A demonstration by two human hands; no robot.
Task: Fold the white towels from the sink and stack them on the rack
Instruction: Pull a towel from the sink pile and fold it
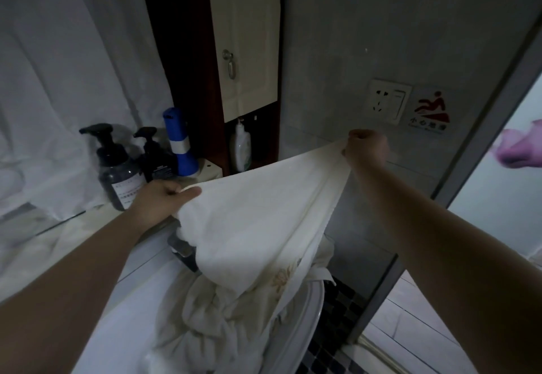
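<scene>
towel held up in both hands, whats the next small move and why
Probably lift it higher: the left hand and right hand grip the top edge of the towel, but its lower end lies on the pile in the sink, so it cannot hang flat yet.

Single head-worn wide-angle view, facing forward and down, close above the sink [318, 300], frame seemingly tilted, dim
</scene>
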